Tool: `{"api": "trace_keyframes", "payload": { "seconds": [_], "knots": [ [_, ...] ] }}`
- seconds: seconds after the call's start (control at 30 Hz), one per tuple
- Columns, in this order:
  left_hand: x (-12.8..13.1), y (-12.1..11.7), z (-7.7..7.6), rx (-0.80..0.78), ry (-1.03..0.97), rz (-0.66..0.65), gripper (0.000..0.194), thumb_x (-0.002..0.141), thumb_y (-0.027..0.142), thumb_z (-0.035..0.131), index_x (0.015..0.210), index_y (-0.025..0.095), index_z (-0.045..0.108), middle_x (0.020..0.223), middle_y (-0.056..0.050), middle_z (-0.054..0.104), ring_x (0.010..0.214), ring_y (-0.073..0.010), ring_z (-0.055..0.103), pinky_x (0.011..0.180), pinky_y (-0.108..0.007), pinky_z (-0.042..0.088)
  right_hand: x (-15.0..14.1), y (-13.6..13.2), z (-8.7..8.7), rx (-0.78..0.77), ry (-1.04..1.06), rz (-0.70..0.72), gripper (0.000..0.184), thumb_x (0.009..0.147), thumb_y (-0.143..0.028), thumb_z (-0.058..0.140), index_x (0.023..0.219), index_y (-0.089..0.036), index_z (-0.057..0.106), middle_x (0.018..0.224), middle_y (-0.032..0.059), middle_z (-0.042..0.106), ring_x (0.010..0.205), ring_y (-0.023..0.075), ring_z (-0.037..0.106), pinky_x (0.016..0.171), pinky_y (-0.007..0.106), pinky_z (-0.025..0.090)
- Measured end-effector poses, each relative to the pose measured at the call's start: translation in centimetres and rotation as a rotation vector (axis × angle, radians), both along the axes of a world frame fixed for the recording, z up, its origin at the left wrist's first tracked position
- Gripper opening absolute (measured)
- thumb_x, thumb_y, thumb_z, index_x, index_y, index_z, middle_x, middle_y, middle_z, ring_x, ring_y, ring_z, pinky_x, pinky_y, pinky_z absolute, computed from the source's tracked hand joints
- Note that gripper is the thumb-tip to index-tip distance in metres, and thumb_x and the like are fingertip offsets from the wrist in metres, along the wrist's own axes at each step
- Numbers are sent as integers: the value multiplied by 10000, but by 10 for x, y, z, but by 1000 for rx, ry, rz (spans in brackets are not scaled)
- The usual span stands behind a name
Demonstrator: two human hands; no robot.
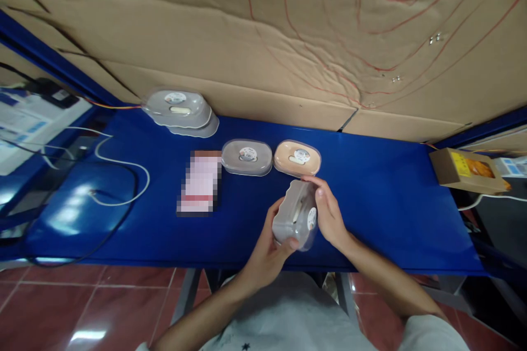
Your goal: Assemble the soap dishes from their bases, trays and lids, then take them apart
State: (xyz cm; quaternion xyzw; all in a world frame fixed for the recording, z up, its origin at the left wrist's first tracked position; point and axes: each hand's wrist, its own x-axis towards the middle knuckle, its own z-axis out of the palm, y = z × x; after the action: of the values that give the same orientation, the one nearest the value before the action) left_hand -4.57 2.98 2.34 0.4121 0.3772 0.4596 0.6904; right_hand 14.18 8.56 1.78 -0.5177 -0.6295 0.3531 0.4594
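Both my hands hold a grey plastic soap-box-like case (pixel 293 214) tilted on its edge above the blue table (pixel 387 203). My left hand (pixel 269 249) cups its underside with fingers wrapped round it. My right hand (pixel 329 214) grips its lid side, where a round sticker shows. Just beyond the case lie a grey oval case (pixel 247 157) and a peach-coloured oval case (pixel 297 158), both flat and closed.
A stack of grey cases (pixel 179 109) sits at the back left. A blurred flat card (pixel 200 184) lies left of centre. White and black cables (pixel 123 175) loop on the left. A brown carton (pixel 467 170) rests at the right edge. Cardboard (pixel 263 27) lines the back.
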Motion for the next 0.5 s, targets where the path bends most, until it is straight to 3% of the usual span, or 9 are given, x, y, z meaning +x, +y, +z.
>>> {"api": "trace_keyframes", "payload": {
  "seconds": [0.23,0.37,0.5],
  "knots": [
    [16,-9,-6,4,-75,76,780,956,641,721,1606,318,436,1648,-127,520,1469,-334,563,1217,-462,461,-1,-5,2,85,38,-41,353,1130,-448,454,1398,-293,624,1366,82,683,1286,259,638,1113,458,508],
    [24,-12,-10,-90,-175,144,692,1000,677,623,1577,309,519,1644,-120,544,1531,-339,509,1265,-481,419,0,-5,3,129,42,-65,337,1123,-441,452,1359,-295,644,1331,84,680,1275,272,634,1101,476,511],
    [32,-10,-2,-221,-291,176,693,997,711,596,1557,305,547,1614,-119,587,1491,-335,564,1218,-477,485,4,-2,1,152,47,-28,366,1096,-482,501,1368,-284,645,1333,103,689,1268,306,655,1081,512,530]
  ]
}}
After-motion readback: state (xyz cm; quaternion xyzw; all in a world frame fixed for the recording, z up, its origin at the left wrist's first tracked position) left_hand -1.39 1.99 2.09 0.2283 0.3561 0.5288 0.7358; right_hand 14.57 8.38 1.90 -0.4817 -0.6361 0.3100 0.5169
